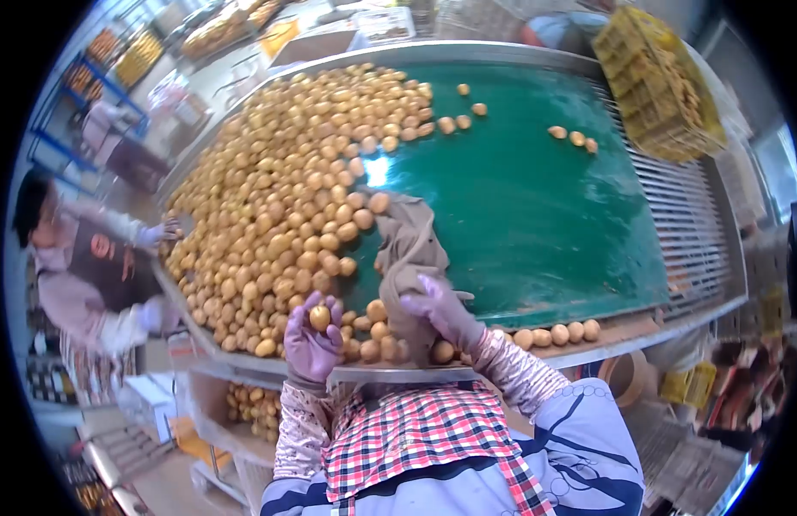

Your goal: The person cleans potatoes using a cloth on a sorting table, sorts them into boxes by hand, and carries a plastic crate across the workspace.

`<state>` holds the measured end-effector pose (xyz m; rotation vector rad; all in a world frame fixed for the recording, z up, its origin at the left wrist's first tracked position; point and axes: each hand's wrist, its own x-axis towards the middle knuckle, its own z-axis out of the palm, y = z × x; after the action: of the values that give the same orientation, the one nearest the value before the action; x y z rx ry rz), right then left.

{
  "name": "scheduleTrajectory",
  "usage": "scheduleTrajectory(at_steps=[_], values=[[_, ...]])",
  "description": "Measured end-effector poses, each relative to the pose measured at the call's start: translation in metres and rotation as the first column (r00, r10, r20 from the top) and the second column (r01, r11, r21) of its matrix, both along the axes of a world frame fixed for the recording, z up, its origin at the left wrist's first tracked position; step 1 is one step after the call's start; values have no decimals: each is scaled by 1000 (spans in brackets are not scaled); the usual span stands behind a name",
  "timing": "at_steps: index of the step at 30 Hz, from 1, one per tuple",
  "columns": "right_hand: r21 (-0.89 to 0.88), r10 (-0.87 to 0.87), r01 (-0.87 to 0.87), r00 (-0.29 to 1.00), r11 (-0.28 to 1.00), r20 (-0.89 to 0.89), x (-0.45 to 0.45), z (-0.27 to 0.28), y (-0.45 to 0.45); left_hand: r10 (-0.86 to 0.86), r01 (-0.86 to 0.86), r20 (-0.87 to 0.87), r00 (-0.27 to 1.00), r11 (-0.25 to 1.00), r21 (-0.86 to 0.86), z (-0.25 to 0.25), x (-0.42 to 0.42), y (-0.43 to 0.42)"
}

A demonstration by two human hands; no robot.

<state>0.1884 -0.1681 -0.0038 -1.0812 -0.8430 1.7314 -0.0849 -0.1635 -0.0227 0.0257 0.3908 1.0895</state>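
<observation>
My left hand (313,342), in a purple glove, holds one small round yellow-brown potato (320,318) up in its fingers at the near edge of the sorting table. To its right, my gloved right hand (443,311) reaches over a crumpled grey-brown cloth (410,236). Its fingers look stretched out and apart, with the tips against or just above the cloth. The cloth runs from the green belt down to the near rim and covers part of a few potatoes. A big heap of potatoes (269,206) spreads over the table's left half.
The green belt (536,215) carries a few loose potatoes, and several line the near rim (560,334). Metal rollers (682,224) lie at the right end, beside a yellow crate (652,90). A co-worker (97,267) stands at the left edge, one gloved hand at the heap.
</observation>
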Motion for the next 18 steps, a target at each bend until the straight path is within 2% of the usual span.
scheduleTrajectory(at_steps=[1, 3, 5, 8, 9, 11, 12, 15, 17, 18], values=[[87, 28, -19, 994, 996, -102, -6, 14, 11, 19, -20, 60, 998, 999, 26, 7, -10, -2], [229, 42, 17, 967, 973, -252, -18, 37, 29, 94, -94, 6, 996, 992, 86, 28, -24, -10], [406, 130, 67, 889, 912, -439, -29, 90, 38, 129, -123, -28, 991, 981, 150, 33, -44, -16], [373, 84, 65, 925, 926, -371, -42, 146, 42, 162, -154, -27, 986, 970, 187, 41, -65, -23], [447, 82, 75, 943, 891, -322, -48, 163, 39, 142, -148, 42, 989, 962, 231, 33, -76, -23], [581, 66, 80, 972, 810, -225, -62, 191, 31, 158, -171, 75, 985, 956, 238, 34, -86, -27], [590, 94, 42, 976, 807, -198, -65, 200, 27, 159, -180, 106, 982, 955, 236, 32, -91, -30], [705, -64, 75, 997, 705, -43, -90, 199, 9, 158, -200, 186, 970, 952, 232, 27, -101, -35], [737, -146, 79, 989, 671, 27, -104, 171, 5, 158, -202, 214, 964, 958, 205, 24, -106, -37], [760, -165, -29, 970, 649, 178, -102, 146, 7, 158, -203, 228, 961, 960, 191, 23, -108, -37]])
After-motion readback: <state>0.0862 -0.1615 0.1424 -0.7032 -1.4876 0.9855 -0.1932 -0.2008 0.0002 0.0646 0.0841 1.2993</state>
